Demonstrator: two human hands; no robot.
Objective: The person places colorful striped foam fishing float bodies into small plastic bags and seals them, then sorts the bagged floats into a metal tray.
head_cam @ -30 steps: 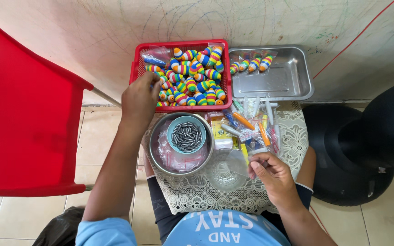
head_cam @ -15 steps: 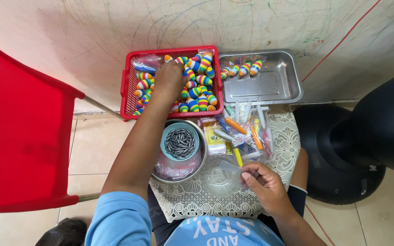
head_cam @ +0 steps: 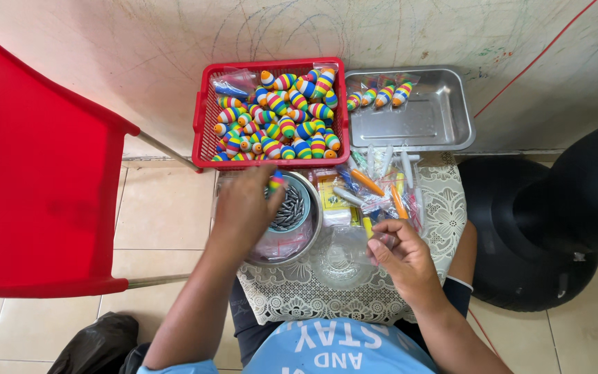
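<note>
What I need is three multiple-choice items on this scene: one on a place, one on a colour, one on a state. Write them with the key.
1. The steel tray lies
A. left of the basket
B. right of the basket
C. inside the basket

2. The basket is
A. red
B. green
C. white

3. The left hand
A. lies flat on the floor
B. pinches a striped piece over the bowl
C. grips the chair

Key: 1 B, the tray sits beside the basket's right wall. 2 A, its mesh walls are red. 3 B, the fingers close on the piece above the bowl.
</note>
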